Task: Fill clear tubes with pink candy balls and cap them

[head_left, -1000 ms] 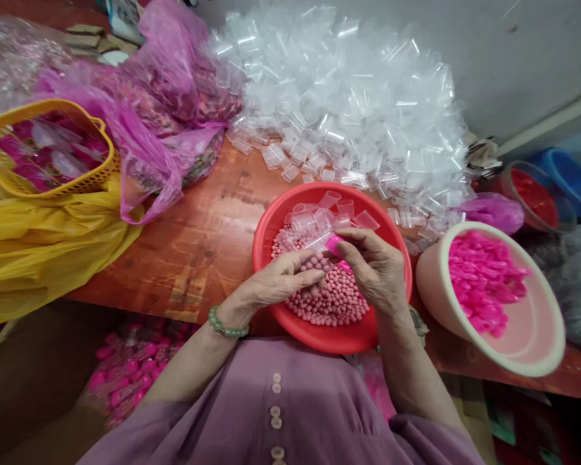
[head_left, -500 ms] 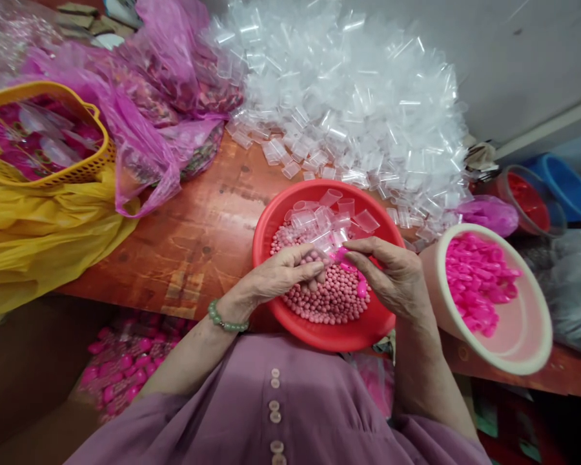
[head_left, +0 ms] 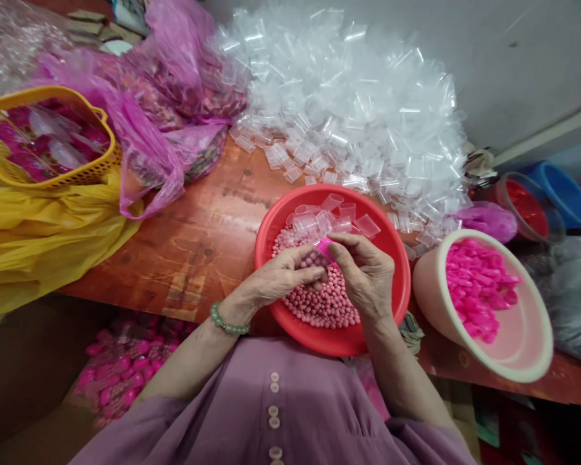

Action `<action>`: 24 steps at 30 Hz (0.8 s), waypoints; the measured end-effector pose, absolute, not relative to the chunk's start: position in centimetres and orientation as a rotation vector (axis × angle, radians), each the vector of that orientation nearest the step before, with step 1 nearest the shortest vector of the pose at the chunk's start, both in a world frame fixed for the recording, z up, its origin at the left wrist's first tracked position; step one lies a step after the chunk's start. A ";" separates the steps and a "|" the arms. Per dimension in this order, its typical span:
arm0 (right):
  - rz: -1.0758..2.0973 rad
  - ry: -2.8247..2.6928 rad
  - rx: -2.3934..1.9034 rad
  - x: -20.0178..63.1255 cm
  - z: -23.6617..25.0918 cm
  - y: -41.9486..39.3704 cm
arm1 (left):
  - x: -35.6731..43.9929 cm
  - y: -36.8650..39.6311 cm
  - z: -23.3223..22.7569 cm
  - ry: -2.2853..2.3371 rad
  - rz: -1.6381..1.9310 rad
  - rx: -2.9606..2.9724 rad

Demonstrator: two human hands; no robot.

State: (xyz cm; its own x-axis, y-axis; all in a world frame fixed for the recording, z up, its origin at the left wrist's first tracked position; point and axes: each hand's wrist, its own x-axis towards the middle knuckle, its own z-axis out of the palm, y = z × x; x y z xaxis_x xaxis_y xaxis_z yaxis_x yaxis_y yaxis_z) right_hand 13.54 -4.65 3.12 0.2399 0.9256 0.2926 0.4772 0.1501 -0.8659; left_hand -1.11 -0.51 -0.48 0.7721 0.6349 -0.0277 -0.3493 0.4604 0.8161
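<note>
My left hand (head_left: 288,276), a green bead bracelet at its wrist, is closed around a clear plastic tube (head_left: 314,259) with pink beads showing inside. In the fingertips of my right hand (head_left: 370,274) is a bright pink plastic cap (head_left: 325,248), pressed against the tube's upper right end. Fingers partly hide how far the cap sits on the tube. Both hands are over a red basin (head_left: 290,330). Loose pink beads (head_left: 326,303) cover its bottom, and several clear tubes (head_left: 314,219) lie at its far side.
A heap of clear tubes (head_left: 348,110) spreads behind the basin. To the right stands a white tub (head_left: 527,349) of pink caps (head_left: 481,284). A yellow basket (head_left: 77,174) and pink plastic bags (head_left: 150,161) are at the left. Filled pink pieces (head_left: 121,368) lie below the table edge.
My right hand has moved left with the pink cap, bringing it against the end of the tube. My left hand has stayed nearly in place, still gripping the tube.
</note>
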 end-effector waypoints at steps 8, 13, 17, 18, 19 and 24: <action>0.311 -1.523 -1.478 13.1 2.5 -4.5 | -0.9 -0.8 -0.4 0.436 0.685 0.930; 0.126 -1.681 -1.479 13.3 1.9 -4.7 | -0.8 -1.1 -0.8 0.412 0.718 0.860; -0.050 -2.055 -1.345 13.8 1.4 -4.7 | -1.0 -1.2 -1.0 0.403 0.677 0.655; -0.094 -2.125 -1.333 13.9 1.2 -4.7 | -1.1 -1.1 -1.1 0.405 0.651 0.612; -0.139 -2.171 -1.339 14.0 1.1 -4.6 | -1.1 -1.0 -1.1 0.404 0.630 0.579; -0.231 -2.159 -1.364 13.8 0.8 -4.5 | -1.2 -0.4 -0.8 0.346 0.646 0.518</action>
State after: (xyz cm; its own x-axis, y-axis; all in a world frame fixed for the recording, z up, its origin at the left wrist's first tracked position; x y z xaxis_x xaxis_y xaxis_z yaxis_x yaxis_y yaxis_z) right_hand 13.77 -4.46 0.84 -0.3176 0.7738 0.5481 0.8723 0.4650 -0.1510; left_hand -1.19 -0.42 -0.84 0.7490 0.6466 -0.1449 -0.4792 0.6795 0.5555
